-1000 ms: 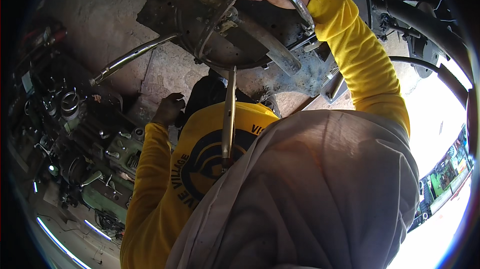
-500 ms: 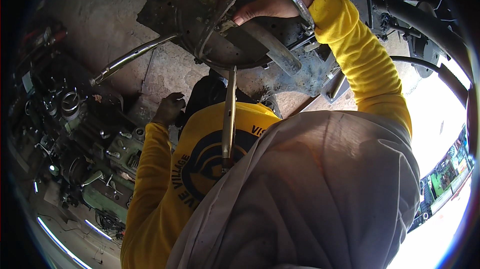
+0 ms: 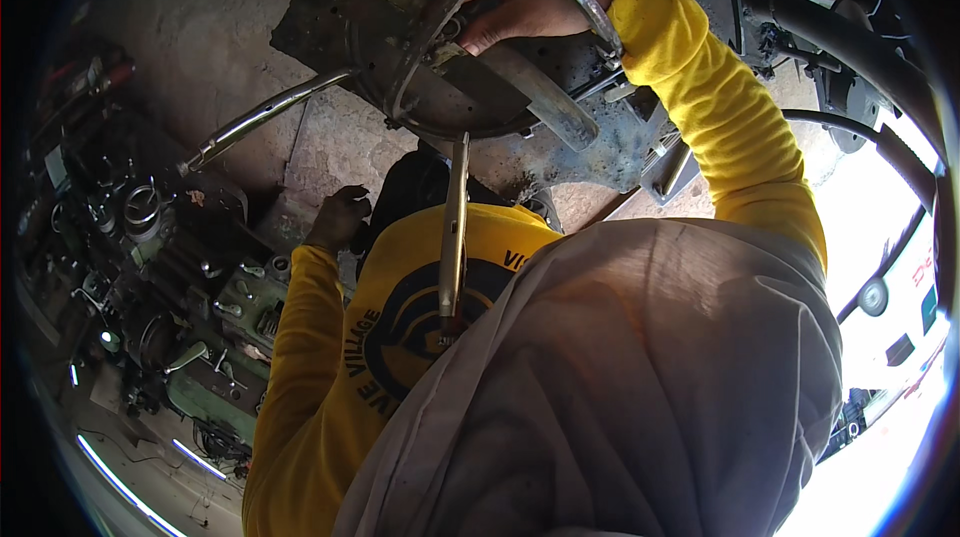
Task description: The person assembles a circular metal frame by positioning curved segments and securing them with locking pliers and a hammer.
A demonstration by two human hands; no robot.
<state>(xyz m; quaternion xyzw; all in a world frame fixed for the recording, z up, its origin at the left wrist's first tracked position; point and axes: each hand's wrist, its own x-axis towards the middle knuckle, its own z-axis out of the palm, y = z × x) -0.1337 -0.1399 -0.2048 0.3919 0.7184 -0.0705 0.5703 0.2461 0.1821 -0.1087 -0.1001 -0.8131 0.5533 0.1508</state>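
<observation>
At the top, my right hand (image 3: 530, 2) reaches into a curved metal frame (image 3: 408, 87) above a dark steel work table (image 3: 310, 32). Its thumb bends in against a small metal part beside a round bar (image 3: 550, 102); the other fingers are mostly hidden, so what they grip cannot be made out. A shiny tube leg (image 3: 265, 119) of the frame points left, and another tube leg (image 3: 455, 227) comes back toward my yellow shirt. Lower left, my left hand (image 3: 338, 220) hangs beside my dark trousers, fingers loosely bent and apart, with nothing visible in it.
A greasy green machine (image 3: 215, 387) with levers and knobs stands along the left. Dark pipes (image 3: 850, 47) cross the upper right. A rough concrete floor (image 3: 220, 17) shows behind the table. Beyond the bright opening at right is a white vehicle (image 3: 905, 307).
My right hand and the metal frame have shifted slightly left, and the thumb has bent inward. A white vehicle has come into the bright opening at right. My left hand stays put.
</observation>
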